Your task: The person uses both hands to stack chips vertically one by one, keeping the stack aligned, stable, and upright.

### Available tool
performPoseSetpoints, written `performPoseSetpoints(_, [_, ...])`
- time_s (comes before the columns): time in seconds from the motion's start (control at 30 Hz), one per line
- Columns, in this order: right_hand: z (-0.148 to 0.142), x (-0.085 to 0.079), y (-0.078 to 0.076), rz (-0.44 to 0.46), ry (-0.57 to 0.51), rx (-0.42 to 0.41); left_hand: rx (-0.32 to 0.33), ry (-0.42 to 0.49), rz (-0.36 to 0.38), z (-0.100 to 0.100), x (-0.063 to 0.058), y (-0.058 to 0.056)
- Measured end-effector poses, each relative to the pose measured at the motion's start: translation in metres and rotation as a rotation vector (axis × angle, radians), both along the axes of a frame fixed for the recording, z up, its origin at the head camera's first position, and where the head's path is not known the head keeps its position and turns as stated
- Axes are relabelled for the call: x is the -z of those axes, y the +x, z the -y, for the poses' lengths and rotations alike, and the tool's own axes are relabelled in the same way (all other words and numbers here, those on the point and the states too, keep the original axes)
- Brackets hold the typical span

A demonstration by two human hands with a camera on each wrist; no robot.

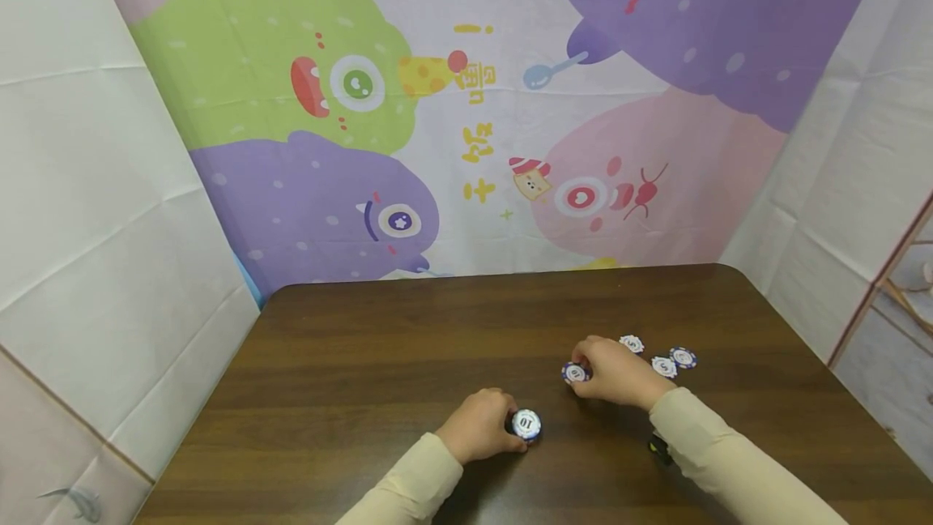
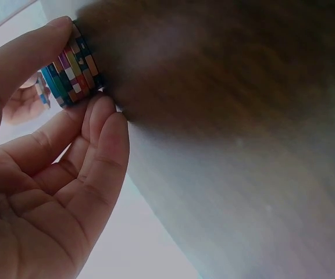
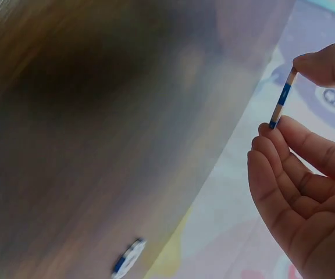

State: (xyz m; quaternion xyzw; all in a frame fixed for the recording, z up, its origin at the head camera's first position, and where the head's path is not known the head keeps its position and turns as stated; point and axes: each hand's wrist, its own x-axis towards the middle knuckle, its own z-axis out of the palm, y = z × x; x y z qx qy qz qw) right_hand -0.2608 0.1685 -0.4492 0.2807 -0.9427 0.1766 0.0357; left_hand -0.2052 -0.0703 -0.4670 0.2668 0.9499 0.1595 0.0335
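A stack of several poker chips (image 1: 526, 424) stands on the table, its top chip white and marked 10. My left hand (image 1: 479, 426) grips the stack's side between thumb and fingers; in the left wrist view the chip stack (image 2: 73, 67) shows edges of many colours. To the right and farther back, my right hand (image 1: 615, 371) pinches a single blue-and-white poker chip (image 1: 574, 373) by its rim. The right wrist view shows that chip (image 3: 283, 99) edge-on between thumb and fingertips, above the tabletop.
Beyond my right hand lie loose chips: a white one (image 1: 632, 343), another white one (image 1: 664, 367) and a blue-edged one (image 1: 683, 357). A small dark object (image 1: 659, 449) is partly hidden by my right sleeve. A cartoon-printed cloth (image 1: 452, 120) hangs behind the brown table (image 1: 350, 347).
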Motion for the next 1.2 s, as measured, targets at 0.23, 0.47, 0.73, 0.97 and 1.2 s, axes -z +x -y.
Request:
performPoseSetpoints(0.23, [0.02,-0.007,0.013,0.004,-0.012,-0.089,0.004,0.011,0.009,0.0,0.0,0.0])
performPoseSetpoints(0.47, [0.035,-0.012,0.025,0.066,-0.016,-0.152,0.001,0.006,0.016,0.0,0.002,-0.001])
performPoseSetpoints(0.73, [0.046,-0.006,0.032,0.086,0.009,-0.225,0.01,0.013,0.02,0.0,0.002,-0.001])
performPoseSetpoints(0.97, [0.054,-0.003,0.036,0.083,0.024,-0.27,0.019,0.021,-0.004,0.0,0.002,-0.001])
performPoseSetpoints(1.2, [0.059,-0.001,0.037,0.094,0.043,-0.301,0.032,0.029,-0.019,0.0,0.002,-0.001])
